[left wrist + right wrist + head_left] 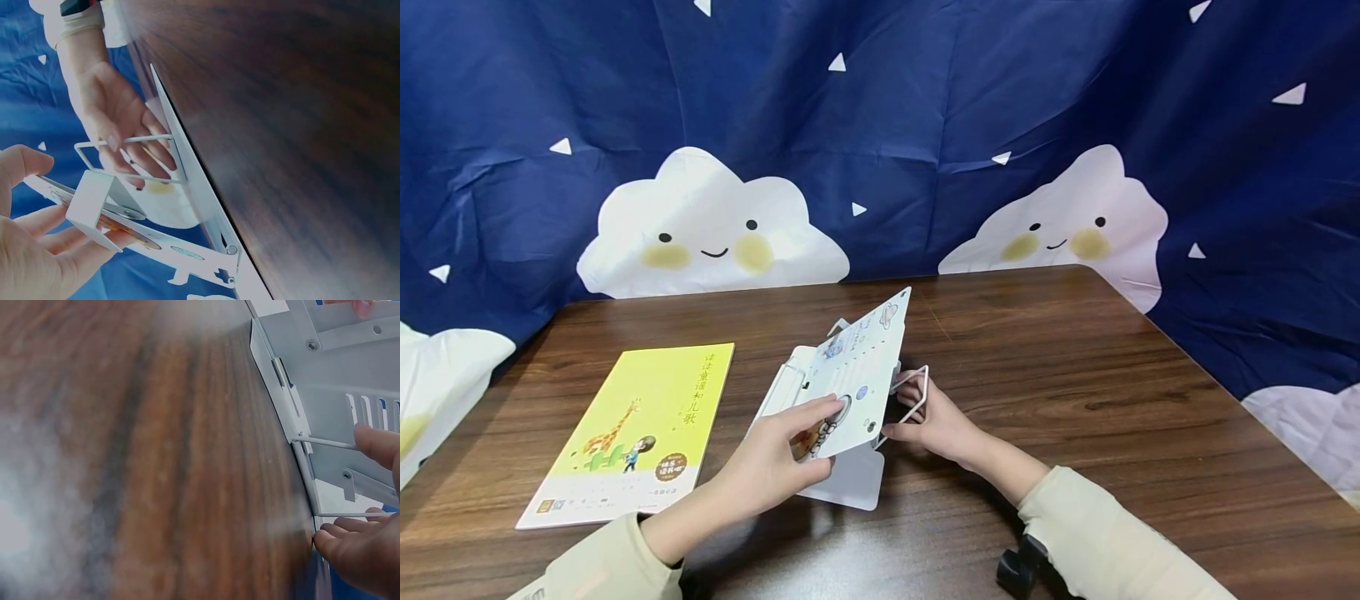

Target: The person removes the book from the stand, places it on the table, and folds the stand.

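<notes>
A white metal book stand [868, 354] with an astronaut and planet print stands at the table's middle, its panel tilted up from a flat base plate [853, 485]. My left hand [760, 462] grips the panel's near-left edge, thumb on one face and fingers on the other, beside a bent metal clip [92, 199]. Behind the panel, my right hand [943, 421] holds the white wire support leg [927, 382], with thumb and fingers at its two sides. The right wrist view shows the panel's grey back [328, 381] with slots and screws.
A yellow children's book [655, 408] with a giraffe on its cover lies flat to the left. The brown wooden table [1075, 358] extends to the right. Beyond it hangs a dark blue curtain [895, 108] with smiling clouds.
</notes>
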Demonstrator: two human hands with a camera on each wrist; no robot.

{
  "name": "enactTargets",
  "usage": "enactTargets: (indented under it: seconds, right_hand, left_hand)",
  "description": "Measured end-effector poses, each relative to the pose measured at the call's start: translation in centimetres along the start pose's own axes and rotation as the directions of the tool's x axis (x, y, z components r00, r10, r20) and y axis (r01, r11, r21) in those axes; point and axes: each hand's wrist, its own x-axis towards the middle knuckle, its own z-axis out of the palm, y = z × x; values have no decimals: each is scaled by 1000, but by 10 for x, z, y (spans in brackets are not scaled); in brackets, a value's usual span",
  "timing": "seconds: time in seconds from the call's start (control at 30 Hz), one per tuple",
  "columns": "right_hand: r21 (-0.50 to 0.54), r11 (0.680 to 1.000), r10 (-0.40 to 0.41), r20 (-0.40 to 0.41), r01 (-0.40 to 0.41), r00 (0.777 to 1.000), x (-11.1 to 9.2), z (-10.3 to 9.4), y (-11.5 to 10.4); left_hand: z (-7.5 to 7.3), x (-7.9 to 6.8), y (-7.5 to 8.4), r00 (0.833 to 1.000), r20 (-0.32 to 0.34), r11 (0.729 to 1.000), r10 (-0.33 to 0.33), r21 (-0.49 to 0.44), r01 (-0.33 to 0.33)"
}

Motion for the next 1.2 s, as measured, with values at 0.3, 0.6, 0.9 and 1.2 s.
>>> enactTargets:
  seconds: [0.3, 0.6, 0.9, 1.2]
  right_hand:
    - [9, 1000, 2, -2, -2, 1000, 0, 0, -1]
    - [-56, 998, 8, 1, -8, 1000, 5, 4, -2]
    - [-242, 970, -23, -20, 17, 1000, 8, 8, -2]
    - [-423, 906, -42, -14, 32, 999, 13, 13, -4]
  left_hand:
    - [-6, -1, -3, 998, -7, 993, -60, -101, 59]
    - [-13, -2, -6, 994, -43, 972, -97, -217, 85]
    - [-19, -4, -12, 993, -42, 937, -107, -339, 87]
    - [-25, -6, -16, 989, -38, 895, -141, -431, 111]
